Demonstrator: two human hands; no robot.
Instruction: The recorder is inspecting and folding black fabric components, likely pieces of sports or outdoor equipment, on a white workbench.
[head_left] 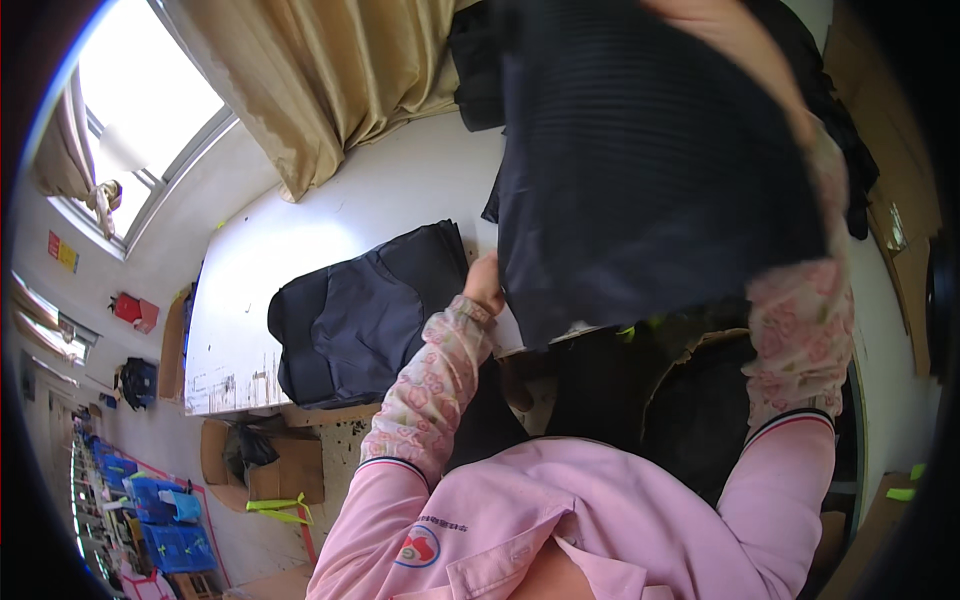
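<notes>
My left hand point(486, 283) is closed on the lower left edge of a dark cloth point(650, 170), thumb side toward me, pinching the fabric where it hangs. My right hand point(700, 20) is raised high at the top of the view, mostly behind the cloth's upper edge; it seems to hold that edge, but I cannot tell how the fingers lie. The cloth is lifted off the worktop point(330, 220), spread wide between my two hands and hanging in front of me, its surface finely ribbed. Both my forearms wear floral sleeve covers point(430, 390) over pink sleeves.

To the left of my left hand, a stack of dark pieces point(360, 320) lies flat on the white worktop, near its front edge. Behind the held cloth, more dark fabric point(475, 60) is piled at the far side, beside a tan curtain point(330, 70). Below the worktop's edge stands a cardboard box point(270, 465), and blue crates point(160, 520) sit on the floor farther left.
</notes>
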